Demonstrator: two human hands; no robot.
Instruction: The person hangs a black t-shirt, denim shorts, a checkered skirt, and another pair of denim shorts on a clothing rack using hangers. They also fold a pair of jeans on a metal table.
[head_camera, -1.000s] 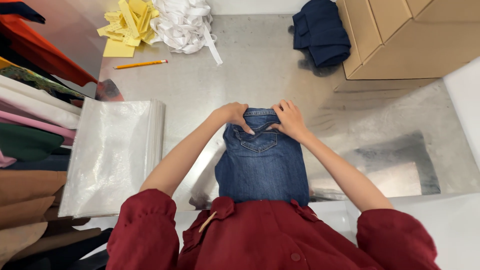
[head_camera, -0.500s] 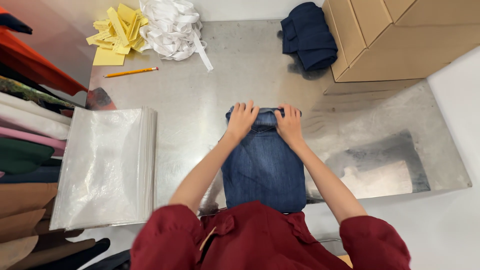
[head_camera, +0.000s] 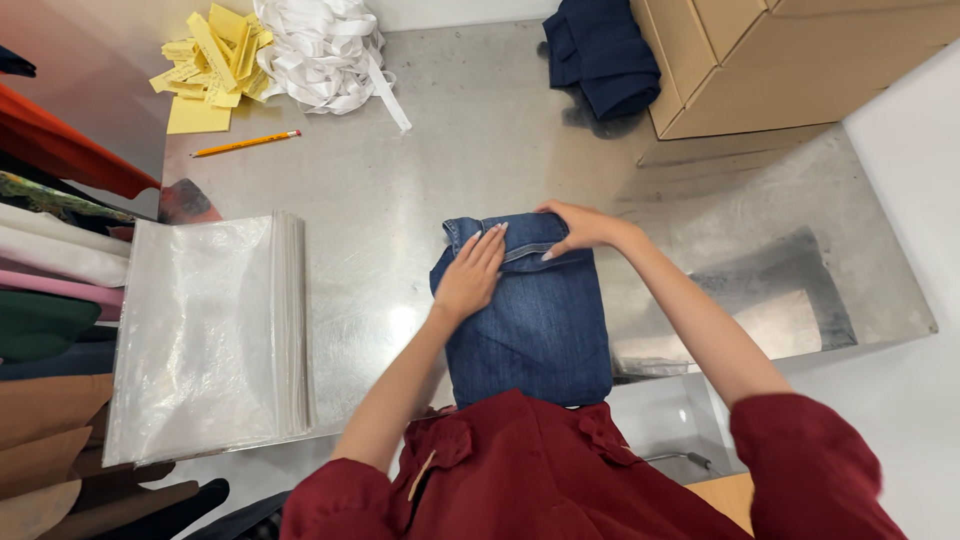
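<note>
Now the folded blue denim garment (head_camera: 530, 320) lies flat on the brushed-metal worktop (head_camera: 400, 210), right in front of the person. Left hand (head_camera: 470, 275) presses down on its upper left, fingers straight and close together, likely pinning the fold. Right hand (head_camera: 580, 225) cups the top edge, fingers curled over the waistband as if tucking it under. Off to the left sits a stack of clear plastic bags (head_camera: 205, 335); farther back, a yellow pencil (head_camera: 245, 143), yellow paper slips (head_camera: 210, 65), white ribbon heap (head_camera: 320, 50), dark navy cloth (head_camera: 600, 50) and cardboard boxes (head_camera: 780, 60).
</note>
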